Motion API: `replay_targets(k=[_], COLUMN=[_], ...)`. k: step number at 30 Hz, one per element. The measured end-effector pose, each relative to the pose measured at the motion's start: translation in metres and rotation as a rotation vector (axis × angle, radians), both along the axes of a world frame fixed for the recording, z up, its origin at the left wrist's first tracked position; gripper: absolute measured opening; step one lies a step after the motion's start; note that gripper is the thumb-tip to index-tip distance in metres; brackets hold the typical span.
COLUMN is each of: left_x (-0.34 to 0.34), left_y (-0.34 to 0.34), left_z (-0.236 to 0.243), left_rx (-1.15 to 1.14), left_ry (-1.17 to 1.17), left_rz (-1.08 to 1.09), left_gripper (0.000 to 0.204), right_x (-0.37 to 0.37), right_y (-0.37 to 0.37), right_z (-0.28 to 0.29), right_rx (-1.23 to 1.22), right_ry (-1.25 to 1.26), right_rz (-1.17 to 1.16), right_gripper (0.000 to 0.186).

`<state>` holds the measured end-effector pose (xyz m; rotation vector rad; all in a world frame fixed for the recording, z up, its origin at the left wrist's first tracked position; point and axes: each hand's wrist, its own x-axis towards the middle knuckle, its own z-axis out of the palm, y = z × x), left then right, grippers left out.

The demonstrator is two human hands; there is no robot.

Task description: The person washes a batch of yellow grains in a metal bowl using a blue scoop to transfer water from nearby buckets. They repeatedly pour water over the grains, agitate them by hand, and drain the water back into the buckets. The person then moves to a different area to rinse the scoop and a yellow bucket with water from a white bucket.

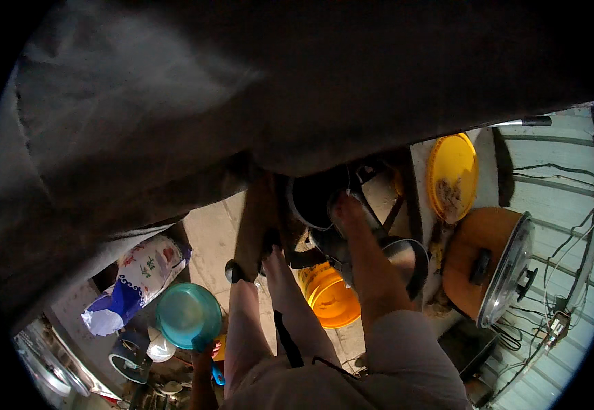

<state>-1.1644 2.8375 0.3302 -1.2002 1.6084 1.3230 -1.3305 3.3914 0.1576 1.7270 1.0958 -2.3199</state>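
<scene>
At the lower left, my left hand (208, 351) is closed at the near rim of a round teal plastic bowl (187, 316). The bowl looks empty, and my fingers are partly in shadow. My right arm reaches forward, and my right hand (346, 207) is closed beside a dark round bucket or pot (308, 199). Deep shade hides what its fingers grip. Below that forearm stands a yellow bucket (335, 301). A dark round pan (406, 261) lies just right of the forearm.
Dark sheeting (242, 82) fills the upper view. At right are a yellow lid (452, 179) with residue and an orange-brown electric cooker (480, 261) with a glass lid. Cables (555, 253) hang along the wall. A white-and-blue sack (140, 280) lies at left, near a dark cylindrical container (131, 355).
</scene>
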Motion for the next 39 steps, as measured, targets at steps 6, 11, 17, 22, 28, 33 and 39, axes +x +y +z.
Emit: replay_targets(k=[6, 11, 17, 22, 28, 33, 39], left_x=[0.006, 0.024, 0.018, 0.051, 0.034, 0.01, 0.003], left_y=[-0.008, -0.024, -0.023, -0.067, -0.06, -0.048, -0.049], left_z=[-0.01, -0.03, 0.002, -0.045, -0.038, -0.048, -0.019], left_rx=[0.054, 0.066, -0.026, 0.087, 0.014, 0.027, 0.01], left_ry=[0.023, -0.019, -0.045, -0.093, -0.157, -0.174, -0.03], left_rz=[-0.031, -0.021, 0.016, 0.123, -0.008, -0.13, -0.193], left_gripper=[0.021, 0.022, 0.019, 0.02, 0.027, 0.029, 0.028], right_x=[-0.015, -0.007, -0.026, 0.024, 0.081, 0.12, 0.117], right_y=[-0.013, -0.027, -0.079, -0.14, -0.155, -0.088, -0.089], right_z=[-0.023, -0.069, -0.045, -0.114, -0.143, -0.217, -0.201], right_rx=[0.133, 1.069, 1.002, 1.661, -0.059, 0.306, -0.062], right_ry=[-0.045, -0.42, -0.518, 0.08, -0.332, -0.039, -0.095], right_rz=[0.134, 1.049, 1.15, 1.012, -0.076, -0.002, 0.021], right_gripper=[0.022, 0.03, 0.034, 0.036, 0.043, 0.052, 0.034])
